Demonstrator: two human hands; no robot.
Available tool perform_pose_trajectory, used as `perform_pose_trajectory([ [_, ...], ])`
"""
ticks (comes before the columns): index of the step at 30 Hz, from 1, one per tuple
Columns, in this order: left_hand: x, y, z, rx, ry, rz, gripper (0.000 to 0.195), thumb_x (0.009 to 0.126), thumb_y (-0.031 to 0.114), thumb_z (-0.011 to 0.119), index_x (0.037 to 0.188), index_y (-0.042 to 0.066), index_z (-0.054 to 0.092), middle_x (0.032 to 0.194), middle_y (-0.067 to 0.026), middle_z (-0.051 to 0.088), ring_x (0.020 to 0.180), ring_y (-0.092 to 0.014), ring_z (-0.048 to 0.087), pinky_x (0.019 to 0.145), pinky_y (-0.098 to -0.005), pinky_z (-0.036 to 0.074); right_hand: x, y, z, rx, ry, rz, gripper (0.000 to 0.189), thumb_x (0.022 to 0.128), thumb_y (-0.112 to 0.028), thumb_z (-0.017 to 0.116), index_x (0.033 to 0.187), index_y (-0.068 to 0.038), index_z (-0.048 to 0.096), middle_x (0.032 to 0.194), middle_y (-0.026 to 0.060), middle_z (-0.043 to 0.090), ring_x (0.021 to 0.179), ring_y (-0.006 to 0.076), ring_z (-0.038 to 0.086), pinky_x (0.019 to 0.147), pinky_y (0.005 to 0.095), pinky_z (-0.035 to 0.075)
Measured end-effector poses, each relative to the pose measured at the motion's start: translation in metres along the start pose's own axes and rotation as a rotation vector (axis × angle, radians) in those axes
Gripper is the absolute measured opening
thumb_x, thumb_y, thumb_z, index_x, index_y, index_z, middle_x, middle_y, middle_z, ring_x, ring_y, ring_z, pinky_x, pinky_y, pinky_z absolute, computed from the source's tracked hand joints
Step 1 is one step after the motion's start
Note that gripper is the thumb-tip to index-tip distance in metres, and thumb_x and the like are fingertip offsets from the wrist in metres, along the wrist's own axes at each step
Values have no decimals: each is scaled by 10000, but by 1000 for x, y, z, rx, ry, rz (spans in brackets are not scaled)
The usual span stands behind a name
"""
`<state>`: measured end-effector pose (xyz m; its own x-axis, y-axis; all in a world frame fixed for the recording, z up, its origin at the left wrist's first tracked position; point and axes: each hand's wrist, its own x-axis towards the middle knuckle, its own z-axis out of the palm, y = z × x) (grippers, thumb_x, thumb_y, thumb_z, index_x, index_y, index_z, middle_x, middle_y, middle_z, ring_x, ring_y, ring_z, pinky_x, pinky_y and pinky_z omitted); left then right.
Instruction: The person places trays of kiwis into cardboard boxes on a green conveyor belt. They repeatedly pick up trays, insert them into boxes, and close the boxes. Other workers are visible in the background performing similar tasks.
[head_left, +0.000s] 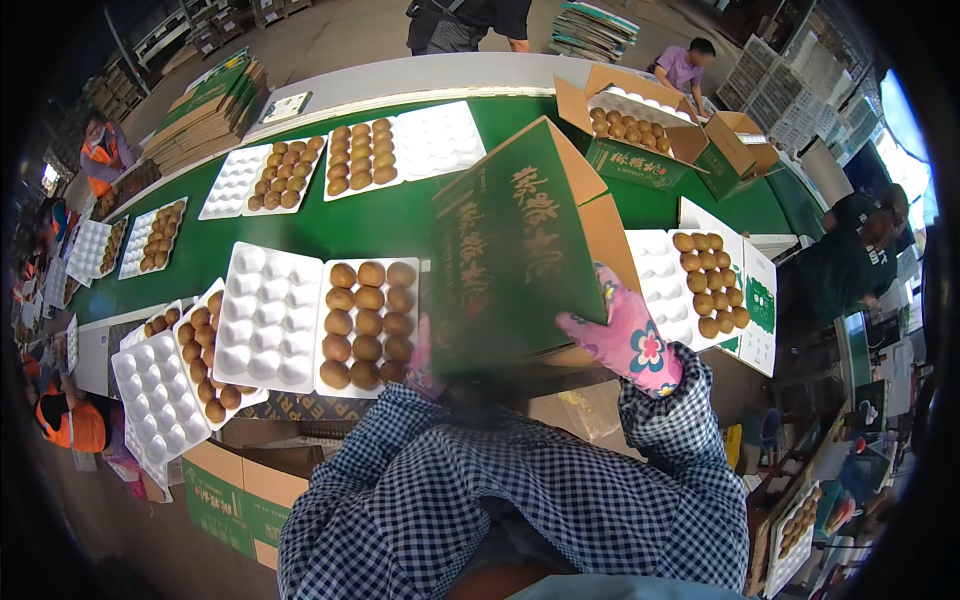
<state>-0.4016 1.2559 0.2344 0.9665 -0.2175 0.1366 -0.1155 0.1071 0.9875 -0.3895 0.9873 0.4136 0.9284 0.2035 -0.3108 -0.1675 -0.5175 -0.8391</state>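
Observation:
A green and brown cardboard carton (510, 255), tilted and with its flaps standing out, is held between my two hands over the near edge of the green conveyor belt (360, 217). My right hand (634, 337), in a pink floral glove, grips its lower right edge, thumb on the green side. My left hand (426, 360), gloved alike and partly hidden, is at its lower left side. Left of the carton lies a white moulded tray of kiwifruit (367, 322), joined to a tray half with bare hollows (266, 311). Another kiwifruit tray (709, 285) lies to the right on a printed board.
Across the belt stand an open carton of kiwifruit (630, 142) and a smaller open carton (735, 154). More fruit trays (360, 157) lie on the belt and stack at the near left (161, 397). Flattened cartons (206, 112) pile at the far left. Several people work around.

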Motion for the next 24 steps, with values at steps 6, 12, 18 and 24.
perform_pose_trajectory([
  [6, 54, 20, -28, 153, 387, -54, 597, 927, 150, 552, 1467, -2, 349, 1445, -259, 398, 1316, -356, 444, 1078, -403, 398, 39, 17, 146, -300, -111, -470, 460, 972, -430, 502, 1282, -96, 563, 1252, 76, 602, 1198, 242, 554, 1010, 419, 439],
  [12, 142, 21, -47, 786, 241, -29, 673, 889, 103, 543, 1501, -11, 287, 1532, -328, 235, 1422, -431, 288, 1163, -421, 294, 93, 32, 91, -687, -121, -365, 675, 861, -555, 598, 1362, -108, 529, 1449, 133, 457, 1379, 266, 370, 1115, 553, 268],
  [18, 142, 15, -43, 734, 136, 19, 693, 853, 56, 496, 1508, -4, 275, 1557, -322, 182, 1458, -461, 189, 1195, -423, 239, 148, 42, 0, -1016, 324, 199, 1008, 744, -408, 806, 1552, -209, 238, 1492, 231, 334, 1266, 376, 494, 983, 440, 482],
  [24, 140, 17, -54, 606, 120, -3, 771, 782, -15, 520, 1516, 60, 297, 1555, -319, 186, 1456, -455, 198, 1189, -438, 247, 187, 131, -21, -191, 360, 58, 673, 915, -263, 654, 1495, -191, 320, 1295, 197, 539, 1136, 331, 608, 912, 411, 528],
])
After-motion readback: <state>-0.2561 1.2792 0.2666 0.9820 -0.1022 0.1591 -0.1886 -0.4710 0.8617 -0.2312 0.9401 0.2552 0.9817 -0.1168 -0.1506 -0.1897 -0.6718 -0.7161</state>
